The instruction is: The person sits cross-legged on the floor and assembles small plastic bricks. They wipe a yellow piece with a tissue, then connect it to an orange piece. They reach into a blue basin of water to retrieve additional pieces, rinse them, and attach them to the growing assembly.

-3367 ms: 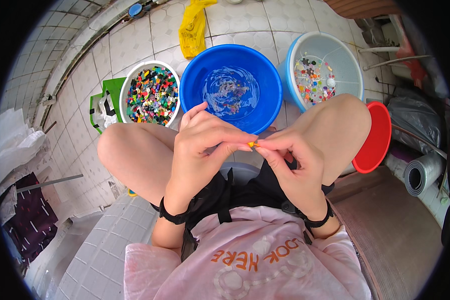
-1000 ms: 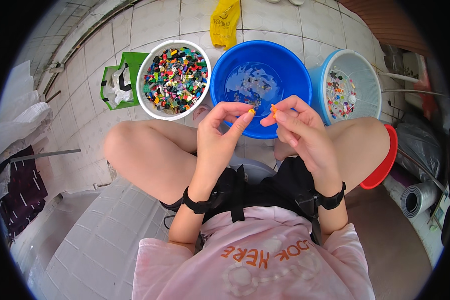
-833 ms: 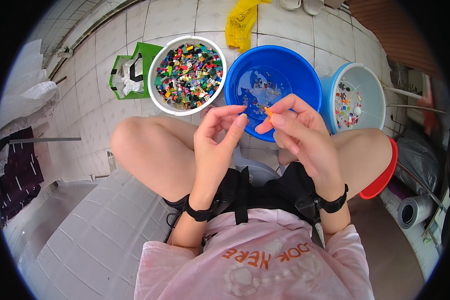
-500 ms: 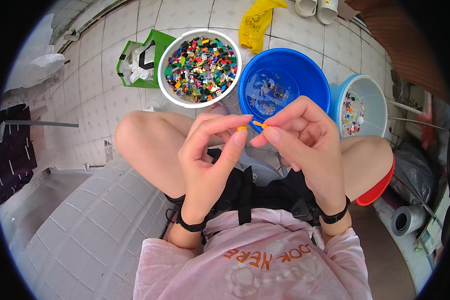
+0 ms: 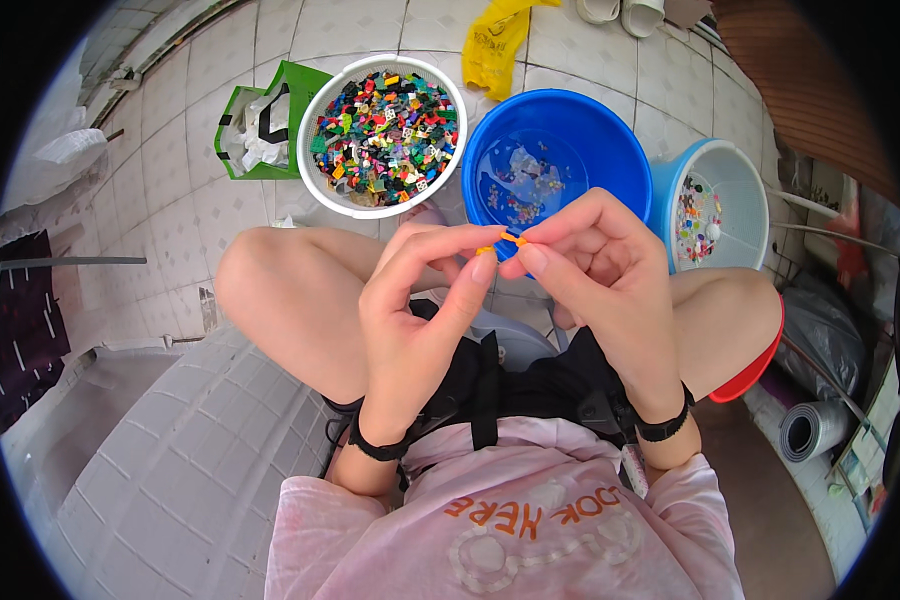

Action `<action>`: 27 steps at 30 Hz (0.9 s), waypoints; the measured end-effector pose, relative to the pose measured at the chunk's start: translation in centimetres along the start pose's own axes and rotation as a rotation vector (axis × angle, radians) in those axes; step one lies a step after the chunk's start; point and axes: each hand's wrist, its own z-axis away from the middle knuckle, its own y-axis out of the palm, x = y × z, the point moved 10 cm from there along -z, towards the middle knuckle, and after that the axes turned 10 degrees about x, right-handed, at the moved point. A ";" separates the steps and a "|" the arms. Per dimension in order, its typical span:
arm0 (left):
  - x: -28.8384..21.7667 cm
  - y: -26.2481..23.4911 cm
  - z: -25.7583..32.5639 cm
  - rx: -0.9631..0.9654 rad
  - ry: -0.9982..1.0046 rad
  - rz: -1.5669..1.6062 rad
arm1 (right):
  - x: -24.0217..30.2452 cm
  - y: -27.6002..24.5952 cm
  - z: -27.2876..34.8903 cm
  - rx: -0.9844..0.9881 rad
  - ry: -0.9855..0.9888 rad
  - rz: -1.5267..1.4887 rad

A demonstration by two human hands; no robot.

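Note:
Above my lap, my left hand [image 5: 410,280] pinches a small yellow-orange toy piece [image 5: 486,251] between thumb and forefinger. Opposite it, my right hand [image 5: 610,290] grips a thin orange toy piece [image 5: 513,238] the same way. The two pieces are very close; whether they touch I cannot make out, and fingertips cover part of each. Just beyond my hands stands a blue tub [image 5: 620,130] of water with several small pieces in it. To its left, a white basket [image 5: 308,165] is full of colourful toy bricks [image 5: 385,135].
A pale blue bucket [image 5: 745,200] holding small pieces stands on the right. Left of the basket is a green bag [image 5: 305,80]. A yellow plastic bag [image 5: 495,50] lies on the tiled floor [image 5: 180,150]. Near my right knee are a red stool edge [image 5: 745,375] and a rolled mat [image 5: 813,430].
My hands have come slightly closer, bringing the two orange pieces nearer each other. The view has shifted a little, so the containers sit further left.

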 end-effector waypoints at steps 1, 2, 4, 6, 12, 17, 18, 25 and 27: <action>0.5 0.1 -0.2 0.000 -0.026 -0.013 | -0.9 -0.8 -0.2 -0.003 0.026 0.007; 1.1 0.2 -0.5 -0.004 -0.047 -0.011 | -1.7 -1.9 -1.0 -0.019 -0.004 0.045; 2.2 0.3 -1.3 -0.016 -0.084 -0.016 | -4.6 -5.5 -4.0 -0.064 -0.040 0.169; 3.3 0.5 -1.9 -0.022 -0.151 0.021 | -9.8 -11.3 -8.8 -0.147 0.062 0.300; 3.8 0.6 -3.4 -0.003 -0.263 0.106 | -28.3 -31.6 -13.5 -0.552 0.749 0.641; 4.6 0.3 -4.8 -0.037 -0.374 0.090 | -36.2 -30.8 -15.8 -0.288 0.830 0.734; 5.0 0.6 -5.2 -0.038 -0.401 0.088 | -37.5 -28.2 -17.0 -0.043 0.808 0.783; 4.2 3.3 -6.4 0.001 -0.378 0.137 | -34.5 -29.4 -16.2 -0.253 0.846 0.937; 4.1 4.0 -6.4 0.030 -0.373 0.160 | -34.2 -28.2 -16.3 -0.152 0.820 0.799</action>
